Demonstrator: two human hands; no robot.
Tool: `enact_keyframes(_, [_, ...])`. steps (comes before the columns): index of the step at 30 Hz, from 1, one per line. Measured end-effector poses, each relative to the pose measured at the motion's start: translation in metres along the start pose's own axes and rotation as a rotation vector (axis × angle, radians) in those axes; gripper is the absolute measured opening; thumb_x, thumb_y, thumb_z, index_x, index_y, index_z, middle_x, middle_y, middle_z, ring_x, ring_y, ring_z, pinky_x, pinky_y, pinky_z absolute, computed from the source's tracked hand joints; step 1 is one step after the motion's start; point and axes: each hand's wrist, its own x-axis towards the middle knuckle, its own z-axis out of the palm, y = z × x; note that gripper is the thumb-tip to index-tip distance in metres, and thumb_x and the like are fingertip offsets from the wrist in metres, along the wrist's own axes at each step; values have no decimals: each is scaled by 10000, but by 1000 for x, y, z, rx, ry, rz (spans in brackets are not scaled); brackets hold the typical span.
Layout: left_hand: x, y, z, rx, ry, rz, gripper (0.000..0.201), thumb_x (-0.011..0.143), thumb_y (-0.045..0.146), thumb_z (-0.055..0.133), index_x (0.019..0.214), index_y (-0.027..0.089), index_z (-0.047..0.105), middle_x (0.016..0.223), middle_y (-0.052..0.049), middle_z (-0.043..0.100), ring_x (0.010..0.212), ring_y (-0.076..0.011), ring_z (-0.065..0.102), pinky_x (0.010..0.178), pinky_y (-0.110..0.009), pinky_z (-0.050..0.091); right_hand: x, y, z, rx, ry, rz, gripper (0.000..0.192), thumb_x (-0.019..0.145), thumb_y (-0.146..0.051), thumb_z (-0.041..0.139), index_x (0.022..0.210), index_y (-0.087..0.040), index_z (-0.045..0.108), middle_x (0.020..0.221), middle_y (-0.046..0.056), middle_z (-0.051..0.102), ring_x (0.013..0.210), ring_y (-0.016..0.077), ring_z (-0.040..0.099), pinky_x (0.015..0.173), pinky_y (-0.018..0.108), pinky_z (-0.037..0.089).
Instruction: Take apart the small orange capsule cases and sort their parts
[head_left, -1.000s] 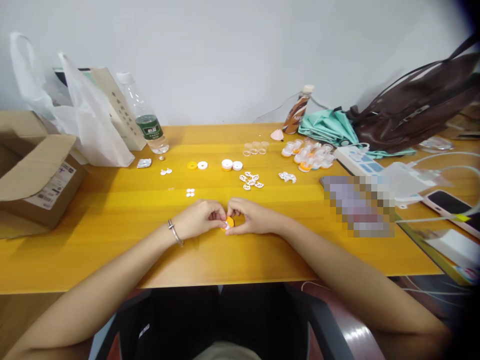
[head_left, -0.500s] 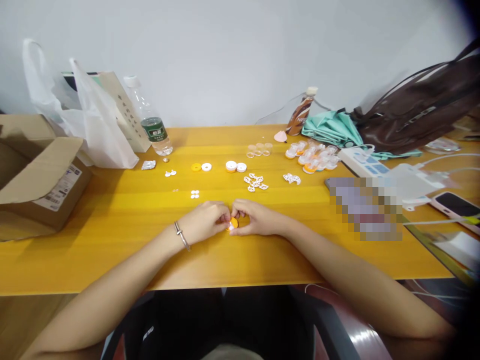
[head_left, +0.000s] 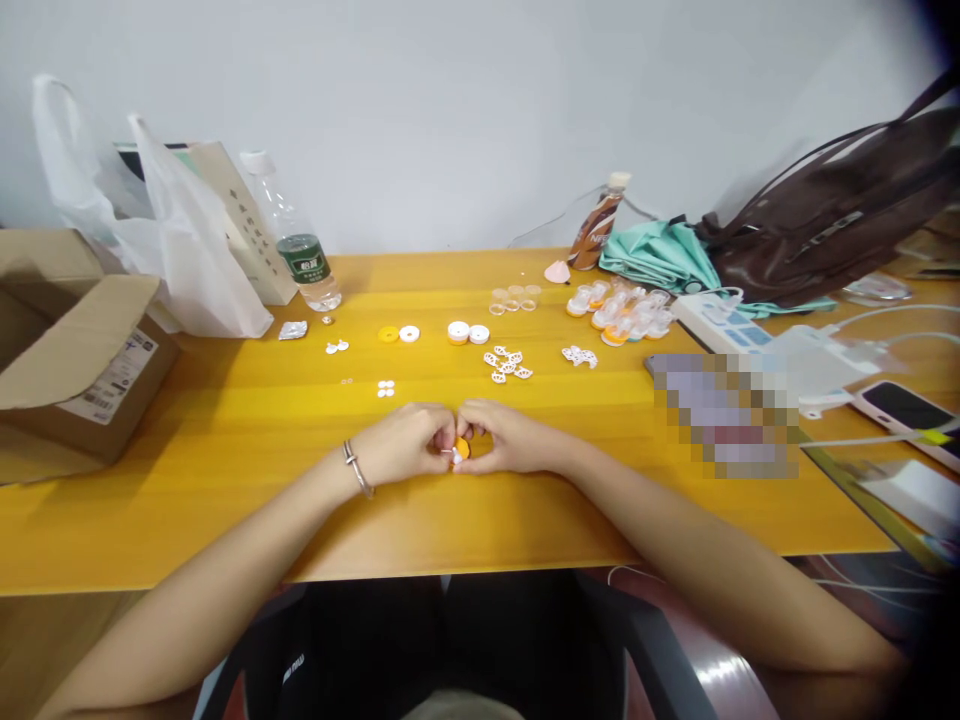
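Observation:
My left hand [head_left: 405, 440] and my right hand [head_left: 504, 437] meet at the middle of the yellow table [head_left: 225, 450], fingertips pinched together on a small orange disc [head_left: 461, 450] with a white piece against it. Both wrists rest on the tabletop; a metal bracelet [head_left: 354, 467] circles the left wrist. Beyond the hands lie small white gear-like parts [head_left: 507, 364], orange and white discs [head_left: 397, 333], two white spools [head_left: 466, 332] and clear rings [head_left: 514, 297]. A cluster of assembled orange-and-clear pieces [head_left: 624, 311] sits further right.
A cardboard box [head_left: 71, 350] and white plastic bag [head_left: 172, 240] stand at the left, with a water bottle [head_left: 294, 240] beside them. At the right are a power strip [head_left: 720, 320], a phone [head_left: 904, 412], a teal cloth [head_left: 660, 255], a brown bag [head_left: 832, 215] and cables.
The hands stay together on the orange disc, fingers shifting slightly; a white piece now shows at its left side. The view has moved a little.

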Motion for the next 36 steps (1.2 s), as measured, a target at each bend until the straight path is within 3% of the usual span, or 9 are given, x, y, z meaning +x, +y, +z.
enact_keyframes(5, [-2, -10, -10, -216, 8, -37, 73, 735, 231, 579, 725, 160, 589, 686, 7, 618, 597, -89, 545, 585, -194, 432, -2, -4, -3, 19, -9, 54, 247, 682, -303, 686, 798, -172, 511, 777, 3, 525, 740, 128, 482, 681, 251, 394])
enact_keyframes(11, [-13, -68, -44, -156, 415, -318, 216, 700, 374, 605, 742, 162, 620, 737, -26, 671, 650, -145, 603, 663, -274, 474, -4, -5, -6, 43, -28, 93, 263, 685, -315, 687, 819, -173, 510, 811, 10, 526, 764, 132, 497, 696, 253, 414])
enact_keyframes(17, [-16, -104, -49, -244, 328, -366, 223, 664, 389, 608, 708, 173, 646, 716, -11, 687, 694, -160, 631, 682, -260, 480, -5, -5, -8, 59, -34, 106, 272, 689, -320, 686, 836, -167, 515, 824, 13, 517, 772, 128, 496, 708, 248, 420])
enact_keyframes(24, [-16, -110, -45, -184, 284, -426, 237, 672, 395, 585, 728, 184, 676, 771, -12, 707, 751, -179, 640, 743, -272, 472, -4, -1, -6, 77, -41, 105, 291, 682, -342, 692, 836, -163, 521, 823, 10, 516, 767, 124, 492, 704, 241, 414])
enact_keyframes(27, [-15, -101, -45, -82, 351, -431, 214, 718, 369, 578, 750, 186, 684, 767, -19, 703, 728, -180, 635, 724, -280, 469, -4, -1, -6, 84, -34, 111, 295, 684, -353, 689, 838, -165, 524, 830, 13, 519, 767, 124, 493, 704, 241, 413])
enact_keyframes(29, [-14, -86, -41, 40, 462, -352, 218, 763, 355, 562, 799, 175, 680, 790, -36, 687, 727, -177, 617, 714, -286, 464, -5, 0, -6, 92, -37, 114, 308, 675, -361, 698, 837, -164, 525, 831, 13, 521, 768, 124, 492, 700, 240, 412])
enact_keyframes(31, [-13, -65, -32, 109, 506, -122, 231, 827, 331, 513, 883, 166, 664, 855, -56, 659, 778, -166, 595, 739, -282, 459, -4, 0, -6, 107, -44, 120, 333, 664, -382, 707, 838, -162, 529, 823, 10, 521, 761, 122, 490, 692, 237, 410])
enact_keyframes(34, [-12, -35, -15, 88, 238, 312, 228, 894, 268, 441, 992, 195, 633, 917, -53, 618, 847, -135, 561, 784, -254, 445, -3, 3, -6, 130, -39, 119, 381, 642, -429, 719, 836, -161, 528, 804, -2, 509, 743, 115, 478, 679, 231, 402])
enact_keyframes(36, [-10, -22, -5, 88, 129, 454, 231, 908, 229, 419, 1000, 214, 629, 951, -51, 598, 870, -127, 539, 795, -249, 433, -3, 4, -6, 130, -30, 108, 402, 621, -453, 728, 805, -164, 517, 779, -14, 490, 718, 107, 460, 662, 226, 390])
